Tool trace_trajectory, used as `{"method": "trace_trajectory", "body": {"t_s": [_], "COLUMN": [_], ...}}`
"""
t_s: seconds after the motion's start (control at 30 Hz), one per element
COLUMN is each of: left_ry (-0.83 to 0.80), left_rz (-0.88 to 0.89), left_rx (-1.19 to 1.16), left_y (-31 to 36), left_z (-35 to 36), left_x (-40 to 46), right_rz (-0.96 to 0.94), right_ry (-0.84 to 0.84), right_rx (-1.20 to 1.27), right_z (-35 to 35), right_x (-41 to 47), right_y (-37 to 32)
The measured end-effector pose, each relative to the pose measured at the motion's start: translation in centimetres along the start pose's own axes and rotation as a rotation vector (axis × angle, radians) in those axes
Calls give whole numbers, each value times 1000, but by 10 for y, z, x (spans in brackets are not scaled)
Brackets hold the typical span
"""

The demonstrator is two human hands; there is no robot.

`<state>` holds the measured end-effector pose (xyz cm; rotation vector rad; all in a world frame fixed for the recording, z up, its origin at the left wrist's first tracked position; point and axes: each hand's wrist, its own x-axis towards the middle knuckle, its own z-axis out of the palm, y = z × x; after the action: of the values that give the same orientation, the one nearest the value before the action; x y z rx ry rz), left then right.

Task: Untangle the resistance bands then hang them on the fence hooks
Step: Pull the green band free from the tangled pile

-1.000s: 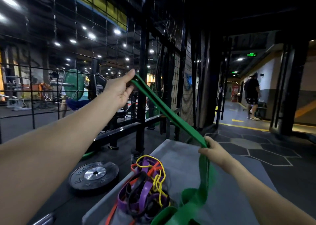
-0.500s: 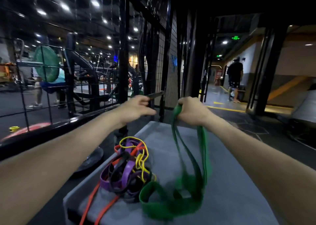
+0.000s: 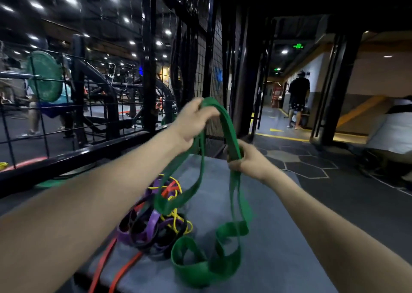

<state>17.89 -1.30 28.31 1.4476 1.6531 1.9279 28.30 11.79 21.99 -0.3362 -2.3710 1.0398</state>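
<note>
Aloft, green band (image 3: 225, 123) between both hands (image 3: 220, 145)

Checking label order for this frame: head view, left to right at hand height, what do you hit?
Green weight plate → left hand → green resistance band → right hand → person in black walking away.

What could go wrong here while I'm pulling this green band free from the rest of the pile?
1. The green band hangs from the left hand and right hand, but one loop dips into the tangled pile of purple, yellow and red bands; lifting may drag the pile along.
2. Its lower coils look twisted, so pulling could tighten a knot.
3. Red bands trail over the platform's edge and may slide off.
</note>
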Motion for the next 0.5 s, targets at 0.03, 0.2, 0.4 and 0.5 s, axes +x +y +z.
{"method": "trace_trajectory", "body": {"t_s": [0.03,0.2,0.4,0.5], "left_ry": [29,165,287,321], "left_rz": [9,-14,-106,-193], "left_rx": [-7,-134,-189,-179], "left_y": [7,3,-11,-27], "left_z": [-7,-37,-52,-54], "left_x": [1,1,0,-7], "right_rz": [17,24,-13,-11], "right_ry": [-27,-66,87,161], "right_rx": [26,-8,-244,-296], "right_z": [5,7,-14,-38], "right_x": [-2,-1,-6,-3], "right_y": [7,18,6,-8]}}
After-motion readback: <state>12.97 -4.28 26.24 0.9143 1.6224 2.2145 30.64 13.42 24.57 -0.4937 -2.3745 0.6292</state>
